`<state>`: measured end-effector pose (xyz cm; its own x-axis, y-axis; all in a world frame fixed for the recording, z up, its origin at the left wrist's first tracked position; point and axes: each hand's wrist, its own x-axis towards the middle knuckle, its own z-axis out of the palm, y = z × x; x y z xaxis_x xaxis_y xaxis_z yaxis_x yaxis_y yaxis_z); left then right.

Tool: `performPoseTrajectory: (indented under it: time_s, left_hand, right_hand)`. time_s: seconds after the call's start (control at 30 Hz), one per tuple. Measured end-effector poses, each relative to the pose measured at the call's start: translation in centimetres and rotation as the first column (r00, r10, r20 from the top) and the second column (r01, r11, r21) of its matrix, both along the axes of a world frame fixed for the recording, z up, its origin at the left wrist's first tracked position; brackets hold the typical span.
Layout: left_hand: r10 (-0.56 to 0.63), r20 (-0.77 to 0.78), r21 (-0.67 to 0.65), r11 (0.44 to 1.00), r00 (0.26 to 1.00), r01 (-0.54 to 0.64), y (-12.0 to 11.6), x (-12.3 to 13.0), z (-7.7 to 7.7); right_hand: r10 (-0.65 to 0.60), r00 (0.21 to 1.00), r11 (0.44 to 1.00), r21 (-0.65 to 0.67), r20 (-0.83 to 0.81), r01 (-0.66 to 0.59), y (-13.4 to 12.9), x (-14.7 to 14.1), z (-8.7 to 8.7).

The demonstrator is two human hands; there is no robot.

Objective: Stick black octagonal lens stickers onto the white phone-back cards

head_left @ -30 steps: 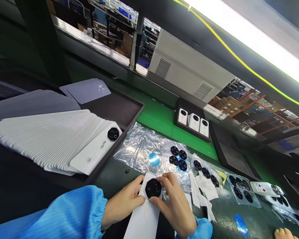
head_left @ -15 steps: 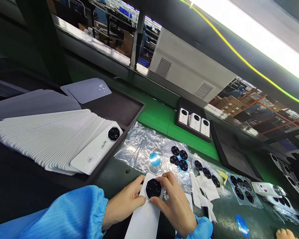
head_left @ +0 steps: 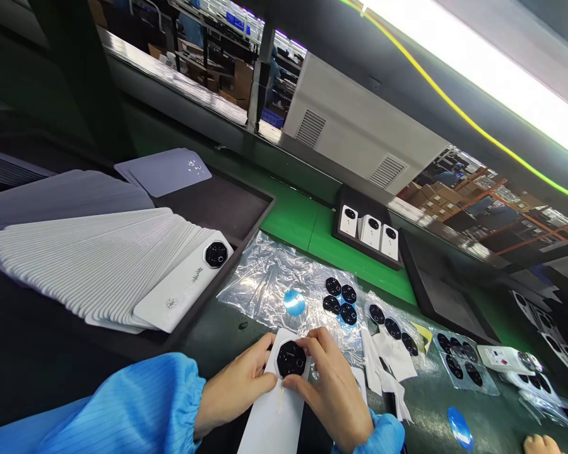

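Note:
A white panel (head_left: 272, 419) with a black octagonal disc (head_left: 291, 359) near its top lies at the bottom centre. My left hand (head_left: 239, 384) grips the panel's left edge, its thumb on the front beside the disc. On the other side, my right hand (head_left: 329, 384) has its index finger at the disc's upper right and its thumb at the lower edge, closed around it. Just beyond my hands is a clear plastic sheet (head_left: 269, 271) bearing several black discs (head_left: 348, 313) and a round blue film (head_left: 294, 302).
Many fanned white panels (head_left: 99, 265) fill a dark tray at left. A small tray (head_left: 372, 252) of finished-looking panels stands on the green belt (head_left: 293, 214). White strips (head_left: 392, 356), bagged discs (head_left: 464, 362) and a bottle (head_left: 504, 359) lie right. Another person's hand (head_left: 541, 444) shows lower right.
The belt's seam line has shifted slightly left. My hands have barely moved on the panel and disc.

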<state>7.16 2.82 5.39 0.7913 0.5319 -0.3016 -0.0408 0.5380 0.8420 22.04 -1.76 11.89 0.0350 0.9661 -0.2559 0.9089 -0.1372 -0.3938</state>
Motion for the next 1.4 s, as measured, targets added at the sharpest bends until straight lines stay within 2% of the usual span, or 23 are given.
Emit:
performPoseTrajectory:
  time_s: [0.17,0.37,0.43,0.6,0.67,1.07,1.13,1.23,1.33,1.4]
  left_hand:
    - [-0.032,0.003,0.025,0.999,0.999,0.032,-0.1,-0.1,-0.3]
    - [-0.017,-0.156,0.247,0.967,0.988,0.056,0.2,-0.6,-0.3]
    - [-0.022,-0.179,0.277,0.958,0.984,0.072,0.2,-0.7,-0.4]
    - [0.058,-0.166,0.175,0.984,0.984,-0.029,-0.1,-0.8,-0.9]
    - [0.086,-0.169,0.173,0.983,0.982,-0.056,-0.2,-0.6,-0.9]
    - [0.115,-0.187,0.182,0.98,0.976,-0.08,-0.1,-0.5,-1.0]
    - [0.109,-0.199,0.174,0.982,0.974,-0.075,-0.1,-0.5,-0.9]
    - [0.114,-0.216,0.173,0.982,0.97,-0.077,-0.1,-0.5,-0.8]
    - [0.126,-0.195,0.177,0.98,0.973,-0.092,-0.1,-0.5,-0.8]
    - [0.124,-0.186,0.173,0.981,0.975,-0.091,-0.1,-0.4,-0.8]
  right_hand:
    - [0.041,0.998,0.996,0.076,0.038,-0.044,0.0,0.3,-0.6]
    - [0.137,0.98,0.965,0.205,0.144,-0.165,-0.2,0.7,-1.5]
    - [0.15,0.971,0.948,0.252,0.186,-0.195,-0.3,0.9,-1.8]
    - [0.149,0.956,0.911,0.34,0.254,-0.233,-0.6,0.9,-1.9]
    - [0.154,0.951,0.898,0.363,0.267,-0.248,-0.6,0.8,-1.9]
    - [0.203,0.952,0.839,0.46,0.229,-0.289,-0.6,1.2,-2.7]
    - [0.221,0.956,0.838,0.464,0.192,-0.287,-0.6,1.3,-2.5]
    - [0.231,0.97,0.864,0.441,0.077,-0.241,-0.9,1.8,-2.2]
    - [0.155,0.984,0.904,0.414,-0.091,-0.104,-1.7,2.3,-2.5]
    - [0.058,0.975,0.911,0.412,-0.214,0.036,-2.5,2.3,-3.1]
